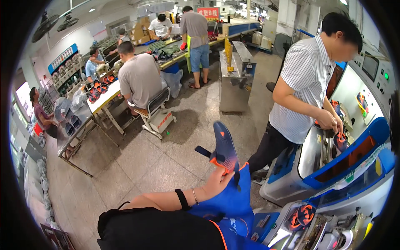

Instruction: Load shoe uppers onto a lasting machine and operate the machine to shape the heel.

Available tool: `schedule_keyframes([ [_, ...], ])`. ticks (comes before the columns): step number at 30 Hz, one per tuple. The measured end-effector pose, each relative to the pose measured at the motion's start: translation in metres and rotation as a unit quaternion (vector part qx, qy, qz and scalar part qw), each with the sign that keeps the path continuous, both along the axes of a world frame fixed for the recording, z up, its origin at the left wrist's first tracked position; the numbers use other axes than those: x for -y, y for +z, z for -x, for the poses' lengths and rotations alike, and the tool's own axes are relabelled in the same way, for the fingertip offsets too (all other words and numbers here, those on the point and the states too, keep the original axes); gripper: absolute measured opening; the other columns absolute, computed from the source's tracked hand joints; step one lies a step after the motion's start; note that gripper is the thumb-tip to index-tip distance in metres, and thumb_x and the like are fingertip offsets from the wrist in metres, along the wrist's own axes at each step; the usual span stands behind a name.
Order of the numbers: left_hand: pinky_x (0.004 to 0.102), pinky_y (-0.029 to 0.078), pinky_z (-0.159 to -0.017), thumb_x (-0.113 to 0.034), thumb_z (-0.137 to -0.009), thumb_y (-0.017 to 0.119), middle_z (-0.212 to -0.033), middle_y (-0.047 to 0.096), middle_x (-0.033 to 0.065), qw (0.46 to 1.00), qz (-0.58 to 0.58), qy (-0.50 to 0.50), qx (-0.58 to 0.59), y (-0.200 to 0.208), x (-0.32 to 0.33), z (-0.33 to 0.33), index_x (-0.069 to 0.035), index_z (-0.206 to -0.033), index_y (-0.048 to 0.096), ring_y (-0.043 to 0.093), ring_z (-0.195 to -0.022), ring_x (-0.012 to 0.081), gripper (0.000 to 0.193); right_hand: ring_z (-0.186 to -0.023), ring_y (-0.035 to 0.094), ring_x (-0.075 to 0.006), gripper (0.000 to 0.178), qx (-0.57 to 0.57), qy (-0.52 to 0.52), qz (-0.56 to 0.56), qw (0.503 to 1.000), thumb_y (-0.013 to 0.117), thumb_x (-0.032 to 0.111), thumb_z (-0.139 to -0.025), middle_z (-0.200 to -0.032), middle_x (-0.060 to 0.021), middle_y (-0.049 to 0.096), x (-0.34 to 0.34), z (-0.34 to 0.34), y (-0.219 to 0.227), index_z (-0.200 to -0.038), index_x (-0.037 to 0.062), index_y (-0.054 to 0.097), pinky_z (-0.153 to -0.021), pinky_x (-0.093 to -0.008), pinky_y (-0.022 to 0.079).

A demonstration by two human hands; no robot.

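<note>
My left hand point(216, 182) is closed on the lower end of a dark blue shoe upper point(225, 143) with orange trim. The upper points upward, and a dark strap point(203, 151) sticks out from its left side. Behind and below the hand hangs the blue apron point(237, 196) with orange edging. A black band and a thin bracelet circle my left wrist. My right hand does not show.
At the right, a co-worker point(304, 79) in a striped shirt handles a shoe upper point(341, 141) at a blue-and-white machine point(287, 175). An orange-and-navy shoe upper point(301, 217) rests on the nearer machine. A seated person point(139, 77) and tables with shoes stand at the left.
</note>
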State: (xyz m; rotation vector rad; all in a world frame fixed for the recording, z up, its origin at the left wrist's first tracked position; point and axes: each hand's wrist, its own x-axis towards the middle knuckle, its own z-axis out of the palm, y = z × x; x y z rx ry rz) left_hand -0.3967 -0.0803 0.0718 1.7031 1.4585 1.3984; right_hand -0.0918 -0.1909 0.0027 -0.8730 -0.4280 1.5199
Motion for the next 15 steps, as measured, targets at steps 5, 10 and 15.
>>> schedule_keyframes([
  [5,0.0415,0.048,-0.084,-0.011,-0.088,0.066,-0.111,0.058,0.0218,0.988,-0.148,-0.007,-0.045,0.021,0.011,0.073,-0.002,-0.109,0.062,0.058,-0.101,0.0408,0.023,-0.098,0.061,-0.0312,0.066,-0.008,0.009,0.016,1.0,0.042,0.056,-0.094,-0.117,-0.0183,0.06,0.052,0.045,0.022,-0.135,0.0051,0.049,-0.086,-0.0451,0.05],
  [10,0.0497,0.045,-0.095,-0.01,-0.082,0.066,-0.123,0.055,0.0223,0.941,-0.172,-0.006,-0.29,0.023,0.054,0.21,-0.004,-0.112,0.063,0.052,-0.115,0.0424,0.03,-0.107,0.06,-0.0328,0.081,-0.084,0.06,0.044,0.994,0.046,0.063,-0.088,-0.13,-0.0178,0.053,0.049,0.169,0.069,-0.147,0.0087,0.035,-0.084,-0.052,0.053],
  [15,0.0546,0.026,-0.114,-0.013,-0.073,0.059,-0.123,0.058,0.0123,0.912,-0.108,0.041,-0.393,0.026,0.094,0.357,-0.011,-0.11,0.067,0.05,-0.125,0.0335,0.038,-0.12,0.055,-0.0335,0.089,-0.057,0.305,-0.077,0.948,0.045,0.072,-0.086,-0.144,-0.0158,0.045,-0.017,0.312,0.075,-0.151,0.0142,0.03,-0.095,-0.0539,0.049],
])
